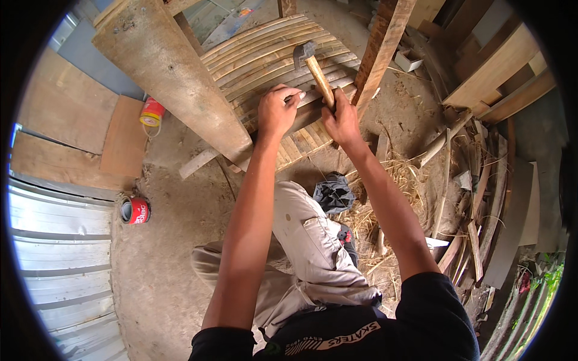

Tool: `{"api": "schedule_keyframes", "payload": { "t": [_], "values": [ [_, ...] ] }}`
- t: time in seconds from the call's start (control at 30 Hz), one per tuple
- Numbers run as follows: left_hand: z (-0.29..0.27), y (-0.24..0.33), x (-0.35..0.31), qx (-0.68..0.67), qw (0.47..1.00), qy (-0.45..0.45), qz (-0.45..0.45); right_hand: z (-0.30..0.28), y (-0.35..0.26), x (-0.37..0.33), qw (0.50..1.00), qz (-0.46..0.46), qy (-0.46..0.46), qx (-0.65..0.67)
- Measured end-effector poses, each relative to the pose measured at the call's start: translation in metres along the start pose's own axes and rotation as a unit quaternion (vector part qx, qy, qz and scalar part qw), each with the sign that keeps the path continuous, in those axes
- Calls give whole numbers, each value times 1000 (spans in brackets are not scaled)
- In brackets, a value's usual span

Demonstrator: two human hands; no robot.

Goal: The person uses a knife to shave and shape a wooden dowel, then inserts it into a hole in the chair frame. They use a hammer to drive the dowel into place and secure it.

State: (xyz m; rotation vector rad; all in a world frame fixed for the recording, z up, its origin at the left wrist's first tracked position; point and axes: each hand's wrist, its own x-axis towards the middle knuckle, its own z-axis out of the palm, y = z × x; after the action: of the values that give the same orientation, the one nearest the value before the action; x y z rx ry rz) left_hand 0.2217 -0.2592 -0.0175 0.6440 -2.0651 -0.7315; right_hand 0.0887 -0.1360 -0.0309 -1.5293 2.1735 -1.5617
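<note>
My right hand (341, 120) is wrapped round the wooden handle of a hammer (318, 77). Its dark metal head points away from me, above the slats. To its left, my left hand (278, 111) rests at the near edge of a panel of long narrow wooden slats (259, 67). Thumb and forefinger there are pinched together, and whatever sits between them is too small to make out. The slats lie side by side in a slightly curved row, with shorter lighter strips (306, 139) below them on the near side.
A broad board (174, 72) slants along the panel's left, and an upright post (383, 51) stands at its right. Red cans (135, 210) sit on the dirt floor at left. Scrap wood (481, 186) and straw (394, 198) lie at right. A black bag (334, 192) is near my knee.
</note>
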Motion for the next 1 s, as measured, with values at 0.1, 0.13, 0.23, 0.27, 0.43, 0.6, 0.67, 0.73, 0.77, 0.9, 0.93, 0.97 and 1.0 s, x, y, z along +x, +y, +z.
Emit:
{"api": "schedule_keyframes", "payload": {
  "t": [0.1, 0.13, 0.23, 0.27, 0.43, 0.6, 0.67, 0.73, 0.77, 0.9, 0.93, 0.97, 1.0],
  "values": [
    [0, 2, -1, 3, 1000, 3, -8, 2, 0, 1, 1000, 9, 1, 13],
    [0, 2, -1, 7, 1000, 4, -4, 1, 0, 1, 1000, 18, 1, 22],
    [0, 5, -2, 19, 1000, 12, 7, -5, -4, 4, 999, 37, -21, 31],
    [0, 5, -2, 23, 1000, 14, 11, -11, -6, 4, 998, 23, -28, 41],
    [0, 7, -2, 13, 1000, 8, -23, -38, -23, -9, 984, 101, -106, 97],
    [2, 6, -2, 27, 999, 27, -9, -42, -40, -36, 976, 121, -73, 167],
    [3, 5, -1, 27, 999, 26, -8, -46, -46, -48, 967, 156, -94, 180],
    [4, 4, 0, 18, 999, 45, -1, -51, -51, -61, 958, 180, -97, 199],
    [4, 4, 1, 18, 999, 42, -13, -54, -53, -68, 955, 185, -97, 211],
    [4, 5, 1, 15, 999, 32, -34, -60, -60, -97, 920, 230, -106, 299],
    [4, 5, 1, 20, 999, 31, -34, -59, -61, -103, 909, 252, -105, 316],
    [5, 5, 1, 25, 999, 29, -33, -59, -61, -109, 896, 282, -103, 329],
    [5, 5, 1, 24, 999, 31, -27, -57, -62, -114, 885, 292, -82, 354]
  ]
}}
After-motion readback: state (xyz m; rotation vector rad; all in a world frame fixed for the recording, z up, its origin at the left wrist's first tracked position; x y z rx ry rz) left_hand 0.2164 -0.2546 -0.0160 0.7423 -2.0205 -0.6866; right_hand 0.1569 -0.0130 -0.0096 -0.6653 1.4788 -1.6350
